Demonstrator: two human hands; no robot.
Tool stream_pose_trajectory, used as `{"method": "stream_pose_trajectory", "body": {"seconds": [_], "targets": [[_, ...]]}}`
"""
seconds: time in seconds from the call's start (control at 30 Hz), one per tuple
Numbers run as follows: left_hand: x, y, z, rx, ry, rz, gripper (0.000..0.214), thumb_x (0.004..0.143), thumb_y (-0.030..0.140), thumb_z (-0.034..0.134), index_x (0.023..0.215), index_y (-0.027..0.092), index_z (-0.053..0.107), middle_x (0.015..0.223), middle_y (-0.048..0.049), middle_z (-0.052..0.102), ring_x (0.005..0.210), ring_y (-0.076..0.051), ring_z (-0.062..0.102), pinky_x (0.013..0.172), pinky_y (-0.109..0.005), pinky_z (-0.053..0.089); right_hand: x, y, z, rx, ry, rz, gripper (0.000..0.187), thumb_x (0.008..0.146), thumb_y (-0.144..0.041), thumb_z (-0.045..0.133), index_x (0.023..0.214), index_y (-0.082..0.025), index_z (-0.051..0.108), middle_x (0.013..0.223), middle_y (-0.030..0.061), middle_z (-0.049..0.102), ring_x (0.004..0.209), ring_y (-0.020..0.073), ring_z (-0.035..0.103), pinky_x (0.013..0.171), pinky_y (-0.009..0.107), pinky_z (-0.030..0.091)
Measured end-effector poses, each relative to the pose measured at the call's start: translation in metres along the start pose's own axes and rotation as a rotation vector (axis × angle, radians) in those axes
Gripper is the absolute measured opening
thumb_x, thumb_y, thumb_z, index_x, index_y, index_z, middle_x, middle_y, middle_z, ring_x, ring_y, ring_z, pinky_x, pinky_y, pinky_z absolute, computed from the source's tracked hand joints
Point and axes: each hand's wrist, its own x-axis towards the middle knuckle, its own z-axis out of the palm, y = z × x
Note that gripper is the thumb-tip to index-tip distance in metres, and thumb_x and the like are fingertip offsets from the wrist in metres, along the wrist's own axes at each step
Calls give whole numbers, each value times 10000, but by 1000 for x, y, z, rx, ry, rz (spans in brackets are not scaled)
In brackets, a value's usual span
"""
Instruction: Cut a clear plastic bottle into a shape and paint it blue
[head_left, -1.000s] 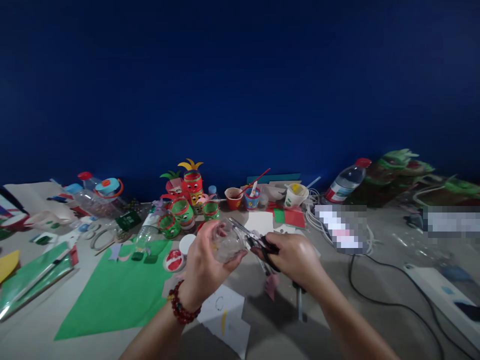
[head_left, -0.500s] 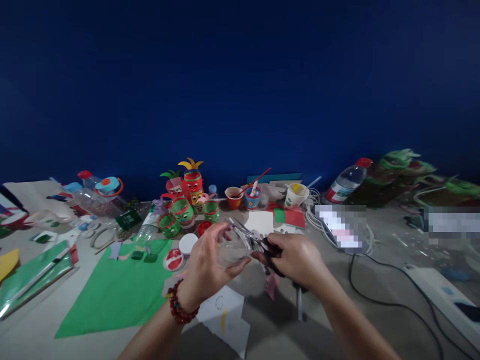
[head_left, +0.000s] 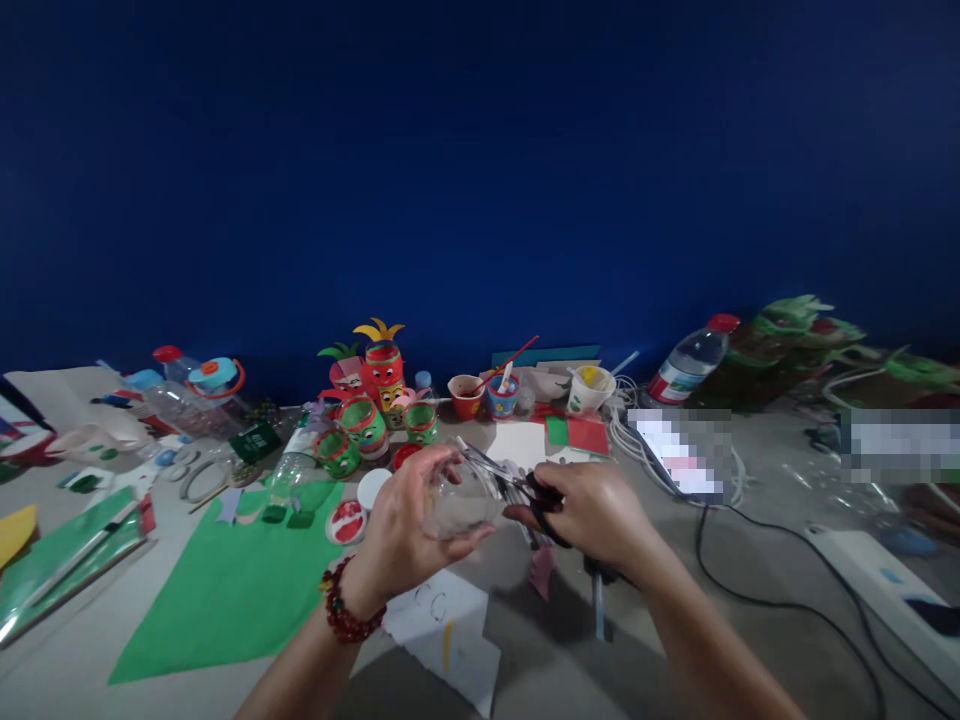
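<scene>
My left hand (head_left: 401, 525), with a beaded bracelet at the wrist, is wrapped round a clear plastic bottle piece (head_left: 459, 505) and holds it above the table. In my right hand (head_left: 592, 505) are black-handled scissors (head_left: 546, 500), their blades reaching left over the rim of the clear piece. Whether the blades are closed on the plastic I cannot tell. Below the hands lie a torn white paper (head_left: 450, 640) with drawn marks and a pink paper scrap (head_left: 542, 572). A white lid (head_left: 373, 488) and a lid with red paint (head_left: 346, 522) sit left of my left hand.
Green paper (head_left: 232, 590) covers the table on the left. Behind stand painted cups with faces (head_left: 361, 422), a red paint cup (head_left: 466, 398) and a white cup (head_left: 591, 392). To the right are a bottle (head_left: 694, 360), a phone (head_left: 675, 450), cables and a power strip (head_left: 892, 590).
My left hand and the clear piece have shifted slightly left and tilted a little. The scissors stay at its rim. At the far right edge, a dark blurred shape has appeared.
</scene>
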Motion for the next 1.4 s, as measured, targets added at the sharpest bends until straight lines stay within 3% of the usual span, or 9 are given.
{"method": "stream_pose_trajectory", "body": {"seconds": [0.33, 0.53, 0.77, 1.13, 1.4], "targets": [[-1, 0, -2, 90, -37, 80, 808, 678, 429, 841, 1319, 198, 407, 1052, -108, 678, 941, -275, 696, 856, -474, 591, 0, -8, -1, 39, -31, 16, 444, 746, -637, 700, 637, -220, 591, 573, 4, 655, 549, 171, 577, 526, 260, 227], [1, 1, -4, -22, -72, 26, 793, 683, 404, 849, 1307, 195, 406, 1080, -112, 652, 922, -246, 684, 847, -437, 598, 2, 1, 3, 64, -39, 6, 437, 758, -610, 708, 604, -218, 592, 553, -7, 639, 534, 154, 551, 526, 261, 217], [6, -3, -3, -252, -135, -59, 771, 677, 360, 863, 1283, 203, 413, 1185, -125, 598, 966, -228, 668, 867, -404, 592, 3, 6, 4, 56, -8, -29, 459, 836, -607, 595, 586, -222, 588, 544, 11, 636, 515, 153, 533, 522, 280, 196], [0, -1, -1, -210, -178, 13, 795, 675, 358, 859, 1313, 215, 405, 1202, -148, 599, 950, -252, 675, 867, -471, 596, -3, -5, -8, 105, -37, -45, 447, 738, -625, 716, 624, -214, 580, 571, -7, 638, 542, 152, 550, 526, 251, 236], [2, -2, 1, -347, -137, 23, 780, 653, 301, 878, 1277, 221, 417, 1206, -141, 614, 959, -245, 685, 851, -432, 608, 0, 2, -1, 111, -21, -42, 455, 784, -599, 685, 572, -214, 567, 536, -11, 611, 516, 139, 514, 521, 259, 217]]}}
